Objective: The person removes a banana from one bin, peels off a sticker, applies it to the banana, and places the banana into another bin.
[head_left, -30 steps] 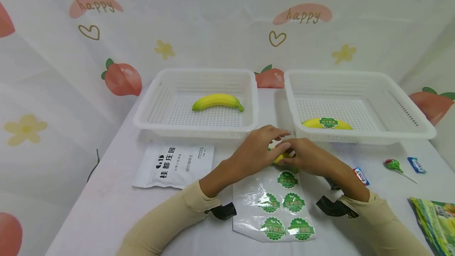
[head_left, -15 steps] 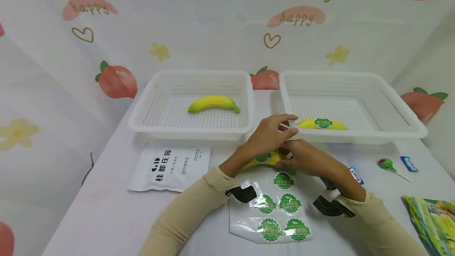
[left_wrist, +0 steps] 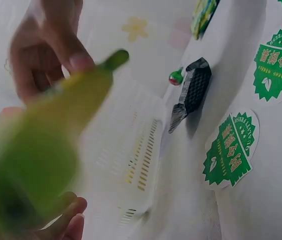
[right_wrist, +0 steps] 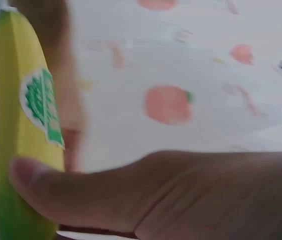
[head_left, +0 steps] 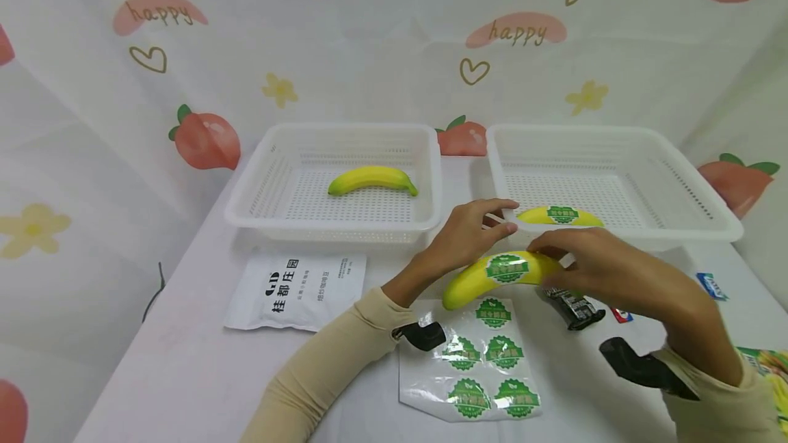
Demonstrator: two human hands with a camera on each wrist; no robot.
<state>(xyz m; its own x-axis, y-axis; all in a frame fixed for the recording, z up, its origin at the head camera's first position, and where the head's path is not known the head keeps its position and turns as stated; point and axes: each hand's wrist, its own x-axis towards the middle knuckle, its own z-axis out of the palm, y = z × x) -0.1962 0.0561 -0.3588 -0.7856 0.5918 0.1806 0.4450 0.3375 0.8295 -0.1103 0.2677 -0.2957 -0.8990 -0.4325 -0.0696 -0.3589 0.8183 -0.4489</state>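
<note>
A yellow banana (head_left: 470, 286) with a round green sticker (head_left: 507, 268) is raised above the table. My right hand (head_left: 606, 269) grips it near one end; in the right wrist view the thumb (right_wrist: 56, 187) lies along the banana (right_wrist: 11, 100). Just behind the banana is my left hand (head_left: 468, 234), fingers loosely bent and holding nothing, close to the right basket's near corner. Below lies a sheet of green stickers (head_left: 425, 381). A second banana (head_left: 372, 180) rests in the left basket (head_left: 332, 224). Another stickered banana (head_left: 587, 217) lies in the right basket (head_left: 665, 232).
A white pouch (head_left: 298, 292) lies left of the sticker sheet. A black wrapped candy (head_left: 575, 310) sits under my right hand, with a small red-and-blue packet (head_left: 622, 315) beside it. Farther right are a blue packet (head_left: 712, 286) and a colourful bag (head_left: 772, 378).
My left hand has left the banana and moved slightly up. My right hand has lifted the banana off the sticker sheet and shifted right with it, uncovering the black candy.
</note>
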